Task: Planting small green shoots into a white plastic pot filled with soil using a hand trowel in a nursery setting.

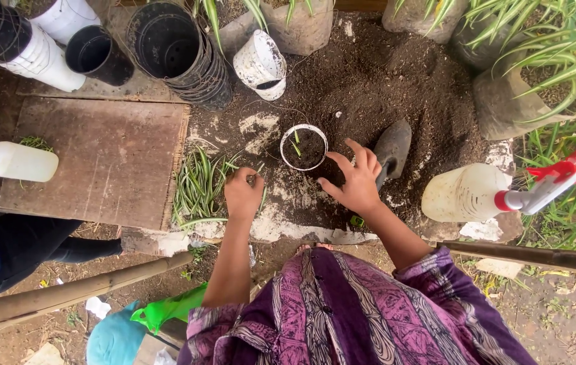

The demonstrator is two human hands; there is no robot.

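Note:
A small white pot (303, 147) filled with dark soil and a tiny green shoot stands on the soil heap. My right hand (352, 181) rests beside it with fingers spread, touching the pot's right rim. My left hand (243, 192) is closed, pinching thin green plantlets at the edge of a bundle of striped grass-like cuttings (201, 184). A garden trowel (391, 152) lies blade-down in the soil just right of my right hand.
Stacked black pots (178, 51), white pots (261, 64) and a wooden board (98, 159) lie at the back left. Spray bottles sit at right (497, 192) and left (11, 161). Another person (4, 250) sits at left. Leafy plants (558, 61) in bags stand at right.

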